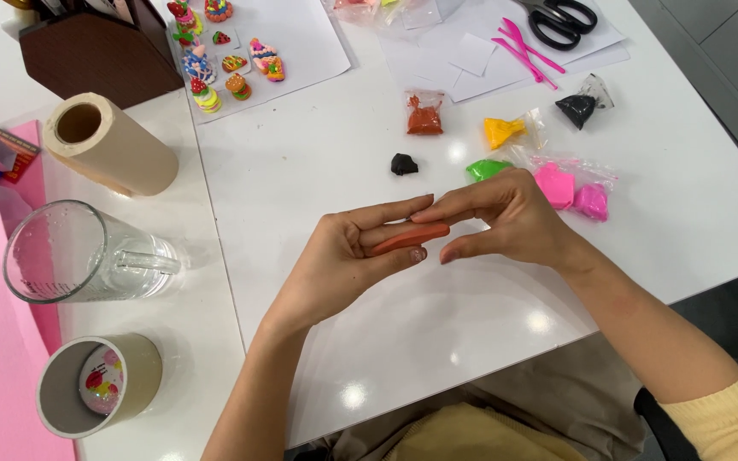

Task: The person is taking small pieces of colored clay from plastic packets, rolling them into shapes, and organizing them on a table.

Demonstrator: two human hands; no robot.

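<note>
Clay roll (410, 238), reddish-brown, lies pressed between our two hands above the white table (437, 341), near its front edge. Our left hand (348, 260) is flat and open beneath it, fingers straight, the roll resting along them. Our right hand (506, 218) lies over the roll's right end, fingers extended and touching the clay, thumb tucked under; neither hand is curled into a fist.

Just behind the hands: a small black clay lump (403, 164) loose on the table, and a green clay piece (487, 169) in a clear bag, close to our right hand's knuckles. Two pink clay bags (572, 193) sit to the right of that. Farther back, an orange-brown bag (424, 115), a yellow bag (503, 131) and a black bag (577, 108). Black-handled scissors (559, 19) and pink modelling tools (524, 49) rest on paper at the far edge. Small coloured clay figures (224, 51) sit on a white sheet, far left. At left: a cardboard roll (113, 145) on its side, a clear glass jug (74, 254), and an upright tape tube (96, 384).
</note>
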